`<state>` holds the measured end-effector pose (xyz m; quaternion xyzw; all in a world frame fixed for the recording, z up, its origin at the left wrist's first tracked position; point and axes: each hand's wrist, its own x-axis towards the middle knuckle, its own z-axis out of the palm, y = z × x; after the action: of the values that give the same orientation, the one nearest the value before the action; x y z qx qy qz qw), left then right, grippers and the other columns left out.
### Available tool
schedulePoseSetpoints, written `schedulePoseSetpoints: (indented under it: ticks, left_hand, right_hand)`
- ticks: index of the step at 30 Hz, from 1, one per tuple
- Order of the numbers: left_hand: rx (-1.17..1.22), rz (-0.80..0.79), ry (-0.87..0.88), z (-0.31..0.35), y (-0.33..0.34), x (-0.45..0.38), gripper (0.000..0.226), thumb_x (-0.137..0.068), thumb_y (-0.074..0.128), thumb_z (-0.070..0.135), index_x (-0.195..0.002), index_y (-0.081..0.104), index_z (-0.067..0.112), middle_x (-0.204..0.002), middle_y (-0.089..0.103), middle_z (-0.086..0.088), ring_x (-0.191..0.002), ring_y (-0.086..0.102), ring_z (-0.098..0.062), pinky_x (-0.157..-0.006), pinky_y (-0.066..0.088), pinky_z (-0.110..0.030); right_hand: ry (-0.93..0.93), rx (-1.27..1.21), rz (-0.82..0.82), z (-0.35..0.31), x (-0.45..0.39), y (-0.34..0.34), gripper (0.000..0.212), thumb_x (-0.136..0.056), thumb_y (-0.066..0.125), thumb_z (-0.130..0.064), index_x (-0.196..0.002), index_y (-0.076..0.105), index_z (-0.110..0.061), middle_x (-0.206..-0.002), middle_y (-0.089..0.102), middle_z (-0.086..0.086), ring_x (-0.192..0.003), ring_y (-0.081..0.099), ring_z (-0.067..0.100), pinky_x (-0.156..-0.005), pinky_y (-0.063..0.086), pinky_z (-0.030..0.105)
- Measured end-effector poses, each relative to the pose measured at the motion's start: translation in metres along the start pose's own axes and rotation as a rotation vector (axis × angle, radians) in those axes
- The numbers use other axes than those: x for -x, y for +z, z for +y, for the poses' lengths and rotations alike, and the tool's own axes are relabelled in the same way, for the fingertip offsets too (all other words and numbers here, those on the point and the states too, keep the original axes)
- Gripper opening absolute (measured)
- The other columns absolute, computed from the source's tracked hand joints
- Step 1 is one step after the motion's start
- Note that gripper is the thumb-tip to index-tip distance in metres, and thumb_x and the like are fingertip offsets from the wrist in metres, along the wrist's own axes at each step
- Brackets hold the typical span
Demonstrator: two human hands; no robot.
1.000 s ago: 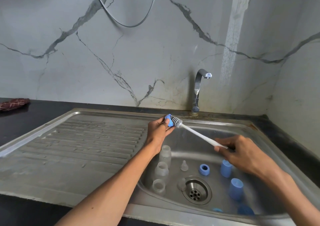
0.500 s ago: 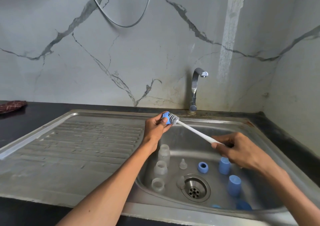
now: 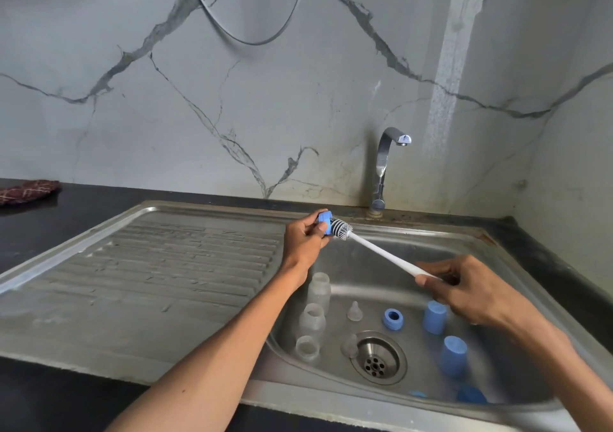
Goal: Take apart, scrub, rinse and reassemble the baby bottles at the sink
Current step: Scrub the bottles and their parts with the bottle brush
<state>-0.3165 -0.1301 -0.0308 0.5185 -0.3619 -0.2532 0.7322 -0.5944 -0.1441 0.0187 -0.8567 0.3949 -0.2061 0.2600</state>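
Left hand (image 3: pixel 303 237): raised over the back-left corner of the sink basin (image 3: pixel 497 252); fingers and thumb curled round a blue collar ring (image 3: pixel 325 222), pinching it by its outer wall.
Right hand (image 3: pixel 464 290): fingertips pinching the near end of the bottle brush (image 3: pixel 381 252); white handle slanting up and left; bristle head touching the open face of the held ring.
Handling, held ring: judged light, stiff plastic, probably slick if wet; best gripped on the outer wall, as here, leaving the bore open to the bristles.
Handling, brush: thin handle, judged slightly springy; a hold nearer the head would likely give firmer scrubbing pressure.
Clear bottles (image 3: pixel 311 322): three in a row at the left of the basin floor, mouths upward; judged light and easy to topple.
Teats: one clear teat (image 3: pixel 354 310) upright between bottles and blue parts; a second teat (image 3: pixel 350 345) just beside the drain (image 3: pixel 376 358); soft, small, judged hard to grip when wet.
Blue parts: a second collar ring (image 3: pixel 393 319) lying flat; two blue caps (image 3: pixel 452 355) standing near the right wall; further blue pieces at the near edge, partly hidden.
Tap (image 3: pixel 384 166): behind the basin; no water seen running.
Drainboard (image 3: pixel 166 265): ribbed steel to the left.
Cloth (image 3: pixel 28 191): on the dark counter, far left, well apart.
Obstruction: none between hands; the crowded basin floor leaves little room to set parts down.
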Motion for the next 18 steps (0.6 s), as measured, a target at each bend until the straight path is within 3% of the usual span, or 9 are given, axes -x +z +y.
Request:
schedulePoseSetpoints:
  ticks: [5, 9, 12, 15, 18]
  left_hand:
    - [0.006, -0.048, 0.002, -0.001, 0.003, -0.001, 0.037, -0.096, 0.051, -0.011, -0.130, 0.060, -0.001, -0.113, 0.066, -0.013, -0.105, 0.062, -0.022, -0.083, 0.057, -0.020]
    - [0.029, 0.029, 0.014, 0.000, 0.006, -0.003, 0.036, -0.096, 0.052, -0.010, -0.130, 0.061, -0.001, -0.110, 0.067, -0.013, -0.099, 0.064, -0.019, -0.077, 0.057, -0.018]
    - [0.014, 0.096, 0.008, -0.001, -0.003, -0.007, 0.033, -0.095, 0.055, -0.009, -0.124, 0.065, 0.004, -0.101, 0.070, -0.010, -0.088, 0.067, -0.012, -0.078, 0.059, -0.024]
    - [-0.235, 0.046, 0.036, -0.010, -0.008, -0.006, 0.032, -0.088, 0.063, -0.007, -0.111, 0.070, 0.016, -0.101, 0.073, -0.010, -0.088, 0.070, -0.016, -0.089, 0.058, -0.037]
    - [-0.545, -0.090, 0.065, -0.014, 0.004, 0.007, 0.033, -0.081, 0.070, -0.004, -0.109, 0.073, 0.015, -0.101, 0.074, -0.006, -0.091, 0.069, -0.018, -0.089, 0.056, -0.030]
  right_hand:
    - [0.059, 0.028, 0.060, 0.002, -0.003, 0.003, 0.023, -0.095, 0.063, -0.036, -0.117, 0.071, -0.036, -0.066, 0.063, 0.004, -0.046, 0.041, 0.006, -0.042, 0.033, 0.014]
    - [0.110, -0.080, -0.008, 0.001, -0.002, 0.002, 0.019, -0.097, 0.062, -0.030, -0.110, 0.074, -0.028, -0.061, 0.053, 0.002, -0.041, 0.036, 0.009, -0.039, 0.034, 0.021]
    - [0.123, -0.175, -0.037, 0.002, -0.001, -0.002, 0.018, -0.097, 0.062, -0.028, -0.111, 0.072, -0.032, -0.054, 0.047, -0.003, -0.040, 0.033, 0.011, -0.038, 0.030, 0.021]
    - [0.159, -0.209, 0.049, 0.008, -0.005, -0.004, 0.019, -0.096, 0.063, -0.029, -0.113, 0.072, -0.030, -0.059, 0.051, 0.002, -0.040, 0.035, 0.011, -0.039, 0.032, 0.022]
    - [0.170, -0.056, 0.132, 0.014, -0.008, -0.005, 0.021, -0.095, 0.063, -0.035, -0.113, 0.073, -0.032, -0.066, 0.061, 0.000, -0.046, 0.047, 0.013, -0.046, 0.040, 0.024]
